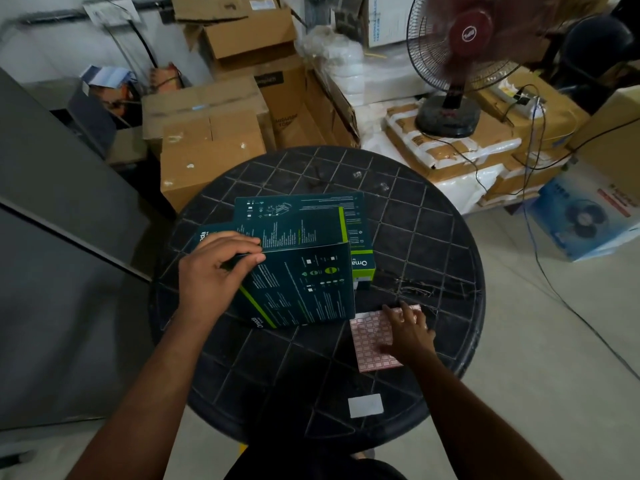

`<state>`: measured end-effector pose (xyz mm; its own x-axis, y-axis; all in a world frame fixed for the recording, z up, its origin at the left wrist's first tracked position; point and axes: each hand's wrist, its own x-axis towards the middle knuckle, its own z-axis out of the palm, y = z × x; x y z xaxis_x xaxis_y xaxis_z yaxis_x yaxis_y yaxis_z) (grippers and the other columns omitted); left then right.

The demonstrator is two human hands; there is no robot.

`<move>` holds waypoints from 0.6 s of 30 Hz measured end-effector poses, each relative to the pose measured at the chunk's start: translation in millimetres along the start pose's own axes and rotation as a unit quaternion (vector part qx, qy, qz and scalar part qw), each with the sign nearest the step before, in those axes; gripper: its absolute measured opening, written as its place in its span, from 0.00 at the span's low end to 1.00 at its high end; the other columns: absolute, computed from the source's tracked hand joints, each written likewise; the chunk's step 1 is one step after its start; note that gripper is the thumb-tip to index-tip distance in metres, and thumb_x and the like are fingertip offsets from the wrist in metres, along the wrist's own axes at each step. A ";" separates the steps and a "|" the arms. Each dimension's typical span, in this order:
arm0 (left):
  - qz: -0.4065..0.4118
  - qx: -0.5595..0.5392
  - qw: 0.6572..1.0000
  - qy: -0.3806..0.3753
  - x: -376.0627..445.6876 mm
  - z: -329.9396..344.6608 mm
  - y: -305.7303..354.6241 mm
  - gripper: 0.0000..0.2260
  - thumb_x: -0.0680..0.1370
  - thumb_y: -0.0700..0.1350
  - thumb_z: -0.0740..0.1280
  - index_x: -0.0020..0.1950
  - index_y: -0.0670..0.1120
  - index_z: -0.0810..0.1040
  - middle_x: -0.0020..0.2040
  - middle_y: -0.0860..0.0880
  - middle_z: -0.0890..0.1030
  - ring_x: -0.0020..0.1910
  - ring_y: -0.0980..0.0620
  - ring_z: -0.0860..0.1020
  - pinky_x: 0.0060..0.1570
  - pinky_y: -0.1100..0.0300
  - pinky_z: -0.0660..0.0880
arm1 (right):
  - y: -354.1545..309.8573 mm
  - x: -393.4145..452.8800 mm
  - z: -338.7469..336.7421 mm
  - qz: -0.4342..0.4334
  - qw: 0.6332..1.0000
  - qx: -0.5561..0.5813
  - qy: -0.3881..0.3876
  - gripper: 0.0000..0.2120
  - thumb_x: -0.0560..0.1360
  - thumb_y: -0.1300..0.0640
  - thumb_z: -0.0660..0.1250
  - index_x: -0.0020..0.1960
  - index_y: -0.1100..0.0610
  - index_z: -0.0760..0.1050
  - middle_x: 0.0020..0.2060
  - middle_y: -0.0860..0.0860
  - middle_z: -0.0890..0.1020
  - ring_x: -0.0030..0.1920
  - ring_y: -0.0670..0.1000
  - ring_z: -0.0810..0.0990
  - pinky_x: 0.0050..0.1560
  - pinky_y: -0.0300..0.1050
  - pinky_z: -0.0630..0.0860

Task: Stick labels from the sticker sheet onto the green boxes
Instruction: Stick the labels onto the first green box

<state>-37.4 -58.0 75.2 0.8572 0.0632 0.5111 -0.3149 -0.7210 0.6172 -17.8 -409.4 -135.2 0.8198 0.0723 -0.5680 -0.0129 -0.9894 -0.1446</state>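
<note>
Two green boxes on round black table (433, 237): near box (304, 282) tipped up on edge, far box (353, 230) flat behind and touching it. Left hand (214, 271) gripping near box at top left corner, fingers curled over upper edge, thumb on facing panel; steadying it, broad dark panel turned toward viewer. Sticker sheet (370, 341) flat on table just right of and below near box, close to its lower right corner, long axis running roughly toward viewer. Right hand (408, 330) resting on sheet, fingers spread and fairly straight, fingertips at far edge, thumb low on left; pressing, no clear pinch, no label visibly lifted, though fingertip detail too small for certainty. Right hand plainly nearer sheet; left hand busy with box. Likely step: peeling a label off, then short carry up-left to facing panel. Loose white label (365, 405) near front rim of table, apart from both hands. Fan (464, 64) and cardboard cartons (207, 147) behind, not involved.
</note>
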 end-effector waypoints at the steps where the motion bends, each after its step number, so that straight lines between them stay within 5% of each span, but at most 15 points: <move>1: 0.000 -0.001 1.000 -0.001 0.4 0.3 0.0 0.05 0.71 0.39 0.78 0.46 0.44 0.87 0.48 0.51 0.86 0.52 0.51 0.82 0.57 0.53 0.78 | -0.6 -0.2 0.3 0.002 1.000 -0.007 0.003 0.51 0.67 0.31 0.73 0.80 0.38 0.48 0.82 0.54 0.48 0.79 0.65 0.50 0.71 0.74 0.62; 8: 0.003 0.000 1.000 -0.012 1.0 4.6 2.8 0.05 0.72 0.40 0.78 0.47 0.45 0.87 0.48 0.52 0.86 0.53 0.53 0.82 0.56 0.54 0.78 | -3.8 -2.2 0.3 -0.011 0.994 -0.090 0.063 0.45 0.63 0.29 0.74 0.73 0.44 0.62 0.71 0.51 0.67 0.74 0.57 0.63 0.72 0.69 0.59; 11: 0.011 0.005 1.000 -0.016 3.1 7.4 3.6 0.05 0.72 0.41 0.78 0.47 0.46 0.87 0.48 0.53 0.86 0.53 0.53 0.82 0.57 0.55 0.78 | -8.6 -8.4 -9.6 -0.022 0.993 -0.084 0.084 0.23 0.75 0.38 0.68 0.66 0.45 0.70 0.62 0.47 0.78 0.67 0.53 0.73 0.73 0.65 0.62; 15: 0.021 0.010 0.999 -0.034 8.8 16.0 8.6 0.05 0.72 0.43 0.77 0.47 0.46 0.87 0.49 0.55 0.85 0.52 0.56 0.81 0.58 0.68 0.73 | -27.9 -24.9 -59.5 -0.063 0.998 -0.014 -0.025 0.04 0.78 0.46 0.69 0.52 0.42 0.76 0.50 0.43 0.81 0.56 0.48 0.80 0.62 0.51 0.76; 18: 0.015 0.005 0.999 -0.047 13.8 18.9 9.3 0.05 0.72 0.44 0.78 0.47 0.47 0.86 0.48 0.55 0.85 0.51 0.57 0.80 0.55 0.70 0.72 | -52.5 -52.3 -110.6 -0.128 0.990 0.038 -0.054 0.10 0.74 0.52 0.75 0.43 0.38 0.76 0.47 0.38 0.80 0.56 0.44 0.80 0.64 0.48 0.74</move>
<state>-20.8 -76.9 76.7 0.8823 -0.0232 0.4700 -0.3368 -0.7287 0.5963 3.4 -375.1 -8.3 0.7360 0.3363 -0.5876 0.1411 -0.9251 -0.3526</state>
